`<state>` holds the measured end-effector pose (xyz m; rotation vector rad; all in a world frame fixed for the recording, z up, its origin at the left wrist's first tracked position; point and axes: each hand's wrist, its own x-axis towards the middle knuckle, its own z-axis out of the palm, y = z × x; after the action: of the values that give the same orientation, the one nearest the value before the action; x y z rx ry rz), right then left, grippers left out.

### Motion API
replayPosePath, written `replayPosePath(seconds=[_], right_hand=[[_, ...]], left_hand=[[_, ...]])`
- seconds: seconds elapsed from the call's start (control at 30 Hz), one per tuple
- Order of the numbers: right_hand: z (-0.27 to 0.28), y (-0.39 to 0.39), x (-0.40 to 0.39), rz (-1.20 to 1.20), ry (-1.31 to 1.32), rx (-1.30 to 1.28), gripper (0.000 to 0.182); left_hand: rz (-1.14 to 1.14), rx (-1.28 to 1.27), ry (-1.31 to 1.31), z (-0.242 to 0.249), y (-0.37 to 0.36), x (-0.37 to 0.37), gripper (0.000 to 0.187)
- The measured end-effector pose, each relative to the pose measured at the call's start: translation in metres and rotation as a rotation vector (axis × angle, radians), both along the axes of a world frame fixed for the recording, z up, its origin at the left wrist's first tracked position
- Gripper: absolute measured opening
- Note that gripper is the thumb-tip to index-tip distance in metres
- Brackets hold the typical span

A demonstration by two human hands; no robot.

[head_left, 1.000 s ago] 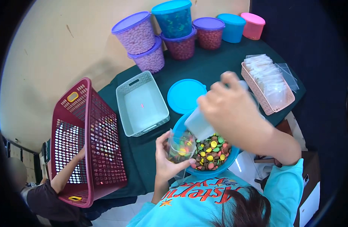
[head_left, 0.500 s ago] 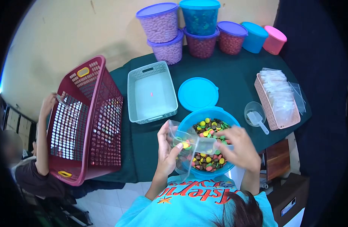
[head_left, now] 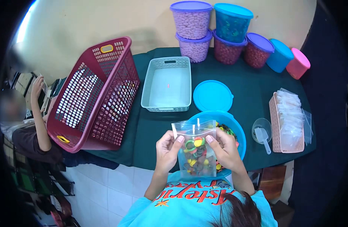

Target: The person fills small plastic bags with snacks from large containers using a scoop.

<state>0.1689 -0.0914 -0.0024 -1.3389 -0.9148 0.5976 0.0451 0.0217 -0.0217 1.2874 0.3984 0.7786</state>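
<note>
A clear plastic bag (head_left: 197, 159) with yellow, green, red and brown pieces inside is held upright between my two hands. My left hand (head_left: 168, 152) pinches its upper left side, thumb in front. On the upper right side, my right hand (head_left: 227, 149) pinches it the same way. Behind the bag stands a blue bowl (head_left: 242, 142) of the same coloured pieces, partly covered by the bag and my right hand. Beyond the bowl lies a round blue lid (head_left: 213, 96).
A maroon basket (head_left: 106, 90) stands left, with another person (head_left: 39, 125) behind it. A pale tray (head_left: 167, 85) lies mid-table. Lidded tubs (head_left: 192, 24) line the back. Right are a clear cup (head_left: 257, 125) with a scoop (head_left: 263, 138) and a pink basket (head_left: 274, 117) of bags.
My right hand has moved from over the bowl to the bag, and the scoop-like clear item it held is gone from it. The bag is now upright between both hands. The view has shifted.
</note>
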Motion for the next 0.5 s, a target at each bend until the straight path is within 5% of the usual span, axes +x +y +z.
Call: replayPosePath(seconds=[0.2, 0.3, 0.47, 0.5], right_hand=[[-0.003, -0.001, 0.01, 0.106, 0.141, 0.0, 0.015], [0.002, -0.003, 0.01, 0.188, 0.211, 0.035, 0.016], [0.007, -0.011, 0.02, 0.302, 0.004, 0.008, 0.015], [0.011, -0.013, 0.019, 0.268, -0.009, -0.015, 0.013]], left_hand=[[0.087, -0.059, -0.148, -0.006, -0.017, -0.005, 0.01], [0.146, 0.07, -0.003, -0.01, -0.021, -0.01, 0.012], [0.234, 0.102, 0.056, -0.004, -0.036, -0.019, 0.009], [0.279, 0.28, 0.073, -0.002, -0.038, -0.021, 0.008]])
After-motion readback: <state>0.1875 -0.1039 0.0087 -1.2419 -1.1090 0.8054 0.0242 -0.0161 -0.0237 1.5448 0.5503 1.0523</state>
